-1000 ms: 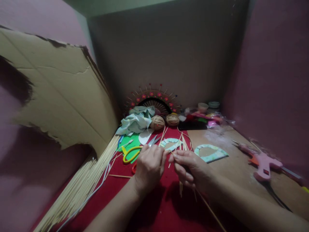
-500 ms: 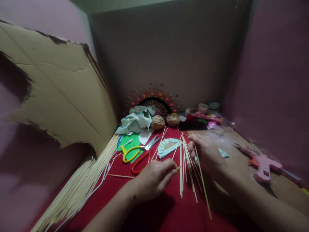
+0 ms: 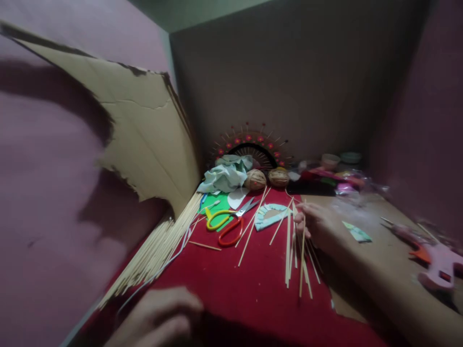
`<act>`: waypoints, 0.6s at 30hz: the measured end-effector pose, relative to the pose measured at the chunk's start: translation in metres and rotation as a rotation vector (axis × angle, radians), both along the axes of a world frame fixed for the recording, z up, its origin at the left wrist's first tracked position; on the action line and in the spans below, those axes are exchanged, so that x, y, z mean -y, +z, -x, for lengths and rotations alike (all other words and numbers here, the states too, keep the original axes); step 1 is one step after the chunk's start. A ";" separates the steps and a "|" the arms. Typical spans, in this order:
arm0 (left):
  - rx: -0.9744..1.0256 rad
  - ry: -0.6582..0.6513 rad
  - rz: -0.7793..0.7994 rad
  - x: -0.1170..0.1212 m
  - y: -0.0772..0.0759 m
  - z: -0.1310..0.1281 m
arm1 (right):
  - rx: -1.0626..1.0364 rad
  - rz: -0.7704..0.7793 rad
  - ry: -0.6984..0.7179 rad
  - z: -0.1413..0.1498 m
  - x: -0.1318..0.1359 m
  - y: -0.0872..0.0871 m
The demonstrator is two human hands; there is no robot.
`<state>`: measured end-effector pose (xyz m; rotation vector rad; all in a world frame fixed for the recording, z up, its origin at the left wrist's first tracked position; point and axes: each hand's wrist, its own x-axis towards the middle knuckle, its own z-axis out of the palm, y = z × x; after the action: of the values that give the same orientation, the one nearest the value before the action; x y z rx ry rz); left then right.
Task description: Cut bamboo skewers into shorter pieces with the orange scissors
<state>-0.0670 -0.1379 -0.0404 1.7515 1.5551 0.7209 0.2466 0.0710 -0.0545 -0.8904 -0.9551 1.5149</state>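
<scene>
My right hand (image 3: 315,225) rests at the top of a loose spread of thin bamboo sticks (image 3: 289,255) on the red cloth (image 3: 235,289). Its fingers are curled around one stick that runs down toward me. My left hand (image 3: 159,318) is low at the bottom left, away from the sticks. It is smeared by motion, so its fingers and anything in them cannot be made out. A patterned arc-shaped piece (image 3: 269,215) lies just left of my right hand. Orange and yellow scissors (image 3: 227,224) lie beyond it.
A large bundle of long sticks (image 3: 159,248) lies along the left under a torn cardboard sheet (image 3: 144,135). Two twine balls (image 3: 255,180), a crumpled cloth (image 3: 224,176) and a fan-shaped decoration (image 3: 253,149) sit at the back. A pink glue gun (image 3: 437,260) lies right.
My hands have separated. The left drew back toward me to the bottom left. The right moved out to the loose sticks. The view swung left.
</scene>
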 end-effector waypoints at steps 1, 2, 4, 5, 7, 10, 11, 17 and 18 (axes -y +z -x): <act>-0.011 0.167 0.007 -0.004 0.006 0.001 | -0.006 -0.003 0.016 0.000 0.001 -0.001; -0.016 0.290 0.001 -0.012 0.012 0.001 | -0.011 -0.003 0.029 0.001 0.001 -0.002; -0.023 0.388 -0.061 -0.036 0.022 -0.007 | -0.020 0.000 0.059 0.001 0.003 -0.002; -0.040 0.361 -0.111 -0.050 0.026 -0.014 | -0.026 0.002 0.072 0.001 0.004 -0.003; -0.149 0.213 -0.170 -0.081 0.031 -0.034 | -0.040 -0.003 0.095 0.000 0.005 -0.003; -0.540 0.003 -0.151 -0.121 0.032 -0.071 | -0.060 -0.019 0.111 -0.001 0.006 -0.002; -0.601 0.008 -0.137 -0.132 0.030 -0.082 | -0.067 -0.024 0.117 -0.001 0.006 -0.002; -0.781 0.076 -0.070 -0.172 0.011 -0.108 | -0.114 -0.078 0.140 -0.002 0.008 0.005; -0.787 0.075 -0.069 -0.174 0.009 -0.107 | -0.118 -0.104 0.136 -0.002 0.009 0.007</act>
<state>0.0400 0.0366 -0.0312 2.1785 2.1179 0.0915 0.2490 0.0618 -0.0470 -0.6653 -1.0144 1.5984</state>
